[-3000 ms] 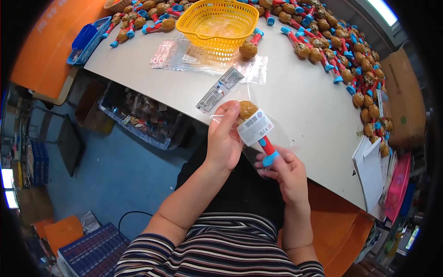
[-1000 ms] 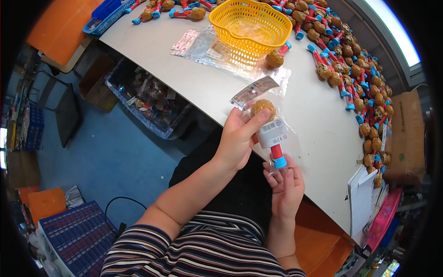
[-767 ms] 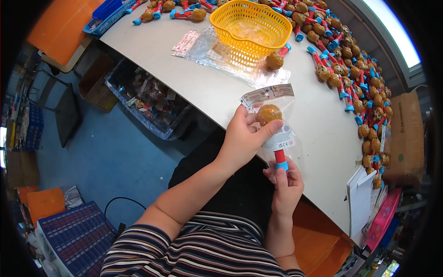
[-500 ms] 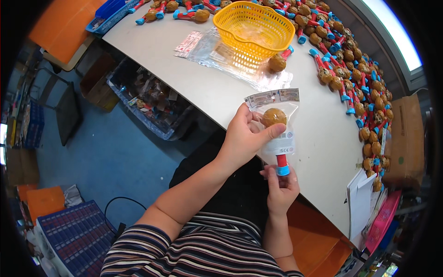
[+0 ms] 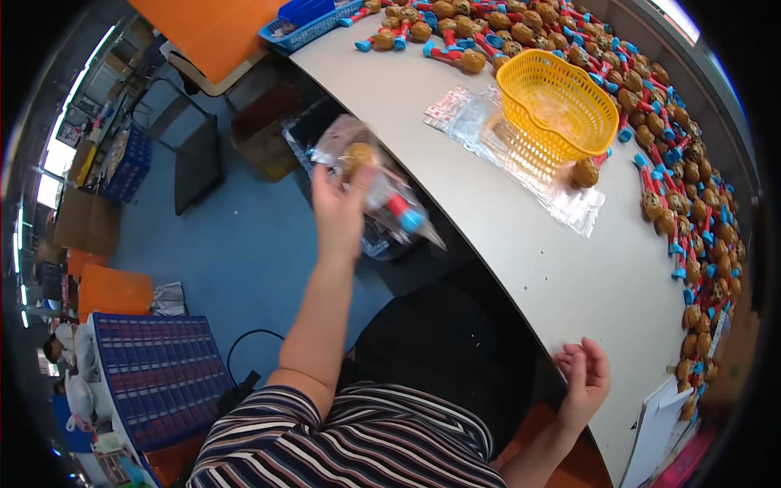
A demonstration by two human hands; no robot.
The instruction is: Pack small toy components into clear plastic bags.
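Head view, our left hand [image 5: 338,213] pinching bagged toy [image 5: 396,203] over bin [image 5: 381,249], right hand [image 5: 582,381] empty, loosely curled by table [image 5: 521,244] edge

Bright and fairly even across the broad, pale, smooth-topped table [image 5: 504,252], with a white glare at the upper right rim from a narrow, glowing white panel [image 5: 679,18]. Lit further at the far left by thin white light strips [image 5: 85,71]. Much dimmer below the table's edge, sunk to near-black over the black-clothed lap [image 5: 439,342]. Glinting on flat, clear plastic bags [image 5: 521,167]. Smeared by motion at the bare left grip [image 5: 338,215] and the bagged brown, red and blue toy [image 5: 397,205]; slightly soft at the bare right grip [image 5: 587,382]. Bowed and stretched toward the fisheye rim, black in the corners.
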